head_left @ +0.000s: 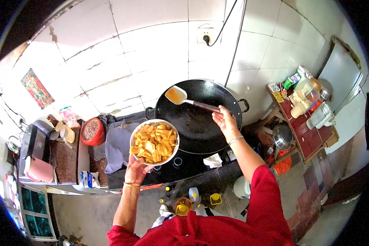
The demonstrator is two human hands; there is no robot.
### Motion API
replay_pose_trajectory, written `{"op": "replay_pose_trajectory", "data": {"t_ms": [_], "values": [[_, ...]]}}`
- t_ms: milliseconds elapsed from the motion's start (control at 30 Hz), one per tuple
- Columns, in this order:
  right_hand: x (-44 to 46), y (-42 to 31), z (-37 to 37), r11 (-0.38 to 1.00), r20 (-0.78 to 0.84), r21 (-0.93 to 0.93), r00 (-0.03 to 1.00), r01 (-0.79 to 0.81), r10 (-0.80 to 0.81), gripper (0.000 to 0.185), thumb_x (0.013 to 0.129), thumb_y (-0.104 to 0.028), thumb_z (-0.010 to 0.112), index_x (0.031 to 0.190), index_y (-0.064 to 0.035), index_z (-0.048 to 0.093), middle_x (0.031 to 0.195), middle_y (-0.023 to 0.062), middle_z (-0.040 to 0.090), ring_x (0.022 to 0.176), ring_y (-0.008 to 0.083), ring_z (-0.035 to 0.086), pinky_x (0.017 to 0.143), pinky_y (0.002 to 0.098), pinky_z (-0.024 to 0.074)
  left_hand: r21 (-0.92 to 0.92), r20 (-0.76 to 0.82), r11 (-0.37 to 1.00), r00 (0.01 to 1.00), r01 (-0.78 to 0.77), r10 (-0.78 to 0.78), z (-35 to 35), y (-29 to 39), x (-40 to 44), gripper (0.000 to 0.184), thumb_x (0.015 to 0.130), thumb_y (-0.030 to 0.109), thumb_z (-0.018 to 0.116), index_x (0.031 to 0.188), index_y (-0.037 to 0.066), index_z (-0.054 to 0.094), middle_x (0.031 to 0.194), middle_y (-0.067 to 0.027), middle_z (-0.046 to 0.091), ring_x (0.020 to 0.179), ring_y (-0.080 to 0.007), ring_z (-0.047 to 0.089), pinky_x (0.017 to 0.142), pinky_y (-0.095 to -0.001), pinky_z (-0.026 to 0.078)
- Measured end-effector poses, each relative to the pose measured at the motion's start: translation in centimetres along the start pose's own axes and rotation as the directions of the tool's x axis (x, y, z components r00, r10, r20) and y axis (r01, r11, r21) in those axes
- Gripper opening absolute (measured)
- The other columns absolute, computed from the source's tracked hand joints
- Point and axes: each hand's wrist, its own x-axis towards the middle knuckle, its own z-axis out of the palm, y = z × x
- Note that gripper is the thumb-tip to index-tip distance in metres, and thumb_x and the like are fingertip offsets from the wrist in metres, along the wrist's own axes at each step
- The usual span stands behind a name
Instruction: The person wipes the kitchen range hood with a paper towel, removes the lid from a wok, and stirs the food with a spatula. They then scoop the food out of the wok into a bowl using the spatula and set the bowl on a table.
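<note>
My left hand [137, 171] grips a white bowl [132, 144] from below and from its near side. Golden-brown, folded-looking food pieces [156, 141] fill the bowl; they may be fried tofu skin, though I cannot tell for sure. My right hand [226, 123] is closed round the dark handle of a spatula [201, 106]. The spatula's metal blade, which looks orange-brown in the middle, is over the left part of a large black wok [201, 135]. The bowl is at the wok's left edge and overlaps its rim in this view.
The wok sits on a black stove [172, 176]. Left of it are a grey cloth [123, 143] and a red pot [93, 131]. A crumpled tissue [212, 160] lies at the front. On the right, a red table [299, 127] carries jars and packets. Bottles [194, 194] stand on the floor.
</note>
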Motion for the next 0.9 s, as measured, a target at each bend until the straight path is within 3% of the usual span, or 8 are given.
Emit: {"op": "replay_pose_trajectory", "data": {"t_ms": [200, 433, 567, 600, 633, 700, 800, 900], "values": [[-4.1, -8.7, 2.7, 0.964, 0.081, -0.228, 0.989, 0.14, -0.125, 0.035, 0.071, -0.028, 0.069, 0.09, -0.0021, 0.056, 0.075, 0.0127, 0.062, 0.065, 0.019, 0.063, 0.059, 0.0275, 0.0544, 0.032, 0.042, 0.999, 0.999, 0.03, -0.032, 1.2, -1.2, 2.2, 0.057, 0.079, -0.001, 0.048, 0.13, 0.013, 0.027, 0.122, -0.0117, 0.044, 0.104, -0.0308, 0.051, 0.077, -0.0419, 0.052], [-15.4, -17.5, 2.8, 0.822, 0.287, -0.441, 0.924, 0.361, -0.252, 0.027, 0.078, -0.019, 0.06, 0.098, -0.0007, 0.058, 0.074, 0.0114, 0.062, 0.065, 0.0157, 0.062, 0.056, 0.0245, 0.0516, 0.027, 0.131, 0.997, 0.988, 0.073, -0.076, 4.6, -4.8, 2.9, 0.058, 0.08, 0.004, 0.051, 0.131, 0.013, 0.025, 0.124, -0.0115, 0.042, 0.103, -0.0299, 0.052, 0.077, -0.0412, 0.052], [-21.7, -20.2, 0.6, 0.479, 0.538, -0.589, 0.758, 0.65, -0.368, 0.023, 0.076, -0.007, 0.057, 0.097, 0.0032, 0.058, 0.078, 0.0106, 0.061, 0.065, 0.0146, 0.061, 0.059, 0.024, 0.0515, 0.016, 0.126, 0.995, 0.987, 0.099, -0.101, 7.4, -7.7, 1.7, 0.058, 0.08, 0.003, 0.052, 0.131, 0.014, 0.027, 0.122, -0.0114, 0.044, 0.101, -0.0297, 0.053, 0.077, -0.0411, 0.052], [-22.7, -20.6, -0.4, 0.355, 0.605, -0.565, 0.666, 0.745, -0.435, 0.019, 0.072, -0.002, 0.058, 0.091, 0.0021, 0.06, 0.08, 0.0099, 0.062, 0.068, 0.0158, 0.061, 0.063, 0.0256, 0.0504, 0.038, 0.119, 0.993, 0.986, 0.112, -0.116, 7.9, -8.3, 1.3, 0.058, 0.08, 0.003, 0.052, 0.131, 0.014, 0.027, 0.121, -0.0115, 0.045, 0.101, -0.0294, 0.053, 0.076, -0.041, 0.052], [-23.5, -21.6, -1.4, 0.06, 0.743, -0.55, 0.521, 0.833, -0.421, 0.02, 0.066, 0.0, 0.06, 0.085, 0.0007, 0.061, 0.079, 0.0098, 0.062, 0.071, 0.0189, 0.06, 0.064, 0.0291, 0.0489, -0.057, 0.112, 0.99, 0.986, 0.128, -0.121, 8.7, -9.0, 0.9, 0.059, 0.08, -0.002, 0.05, 0.13, 0.015, 0.025, 0.117, -0.0123, 0.048, 0.099, -0.0286, 0.055, 0.074, -0.0427, 0.053], [-26.1, -23.6, -2.4, -0.127, 0.846, -0.475, 0.412, 0.871, -0.339, 0.021, 0.061, -0.001, 0.062, 0.081, -0.0007, 0.061, 0.077, 0.0111, 0.061, 0.072, 0.0223, 0.06, 0.065, 0.0324, 0.0478, -0.072, 0.121, 0.99, 0.986, 0.125, -0.115, 10.1, -10.2, 0.1, 0.057, 0.08, -0.002, 0.05, 0.129, 0.015, 0.027, 0.117, -0.0127, 0.048, 0.099, -0.0283, 0.055, 0.073, -0.0421, 0.053], [-29.5, -24.9, -4.1, -0.283, 0.878, -0.453, 0.37, 0.845, -0.303, 0.023, 0.058, -0.004, 0.064, 0.081, -0.0033, 0.061, 0.077, 0.0106, 0.061, 0.069, 0.0248, 0.059, 0.063, 0.0327, 0.0478, -0.01, 0.183, 0.99, 0.973, 0.144, -0.139, 10.7, -11.8, -0.4, 0.058, 0.08, 0.0, 0.049, 0.131, 0.014, 0.026, 0.124, -0.0115, 0.043, 0.104, -0.0292, 0.052, 0.078, -0.0417, 0.051], [-32.6, -24.9, -5.5, -0.305, 0.853, -0.516, 0.45, 0.8, -0.264, 0.029, 0.057, -0.008, 0.068, 0.085, -0.0087, 0.063, 0.081, 0.0107, 0.06, 0.067, 0.0244, 0.059, 0.059, 0.0315, 0.0483, -0.03, 0.194, 0.985, 0.968, 0.17, -0.161, 11.9, -13.0, -1.4, 0.06, 0.08, -0.001, 0.05, 0.132, 0.016, 0.025, 0.126, -0.0108, 0.041, 0.109, -0.0295, 0.048, 0.08, -0.0437, 0.05]]}}
